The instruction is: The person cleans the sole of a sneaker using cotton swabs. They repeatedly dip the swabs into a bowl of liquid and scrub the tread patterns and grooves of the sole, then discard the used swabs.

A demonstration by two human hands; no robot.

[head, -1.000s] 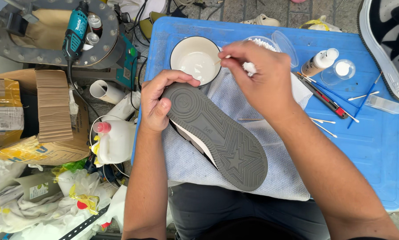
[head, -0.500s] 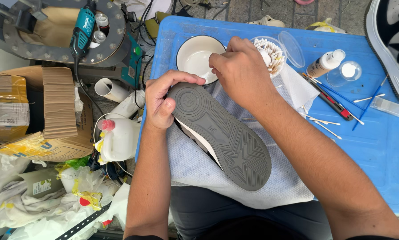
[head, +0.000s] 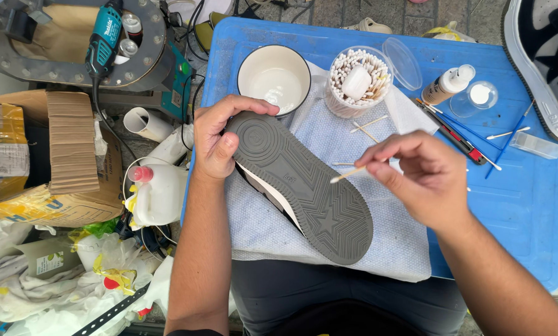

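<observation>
Gripping the shoe (head: pixel 304 186) (sole up), left hand (head: pixel 220 140); right hand (head: pixel 425 177) pinches a cotton swab (head: pixel 348 173).

Shoe (head: pixel 304 193): lies sole-up, diagonal across the pale cloth on the blue board, heel end upper left, toe end lower right. Outsole dark grey with circular tread at heel and star pattern toward toe; white-and-black upper edge shows beneath. Cotton swab (head: pixel 348 173): thin, pale wooden stick, near-horizontal, tip just over the sole's midsection.
</observation>
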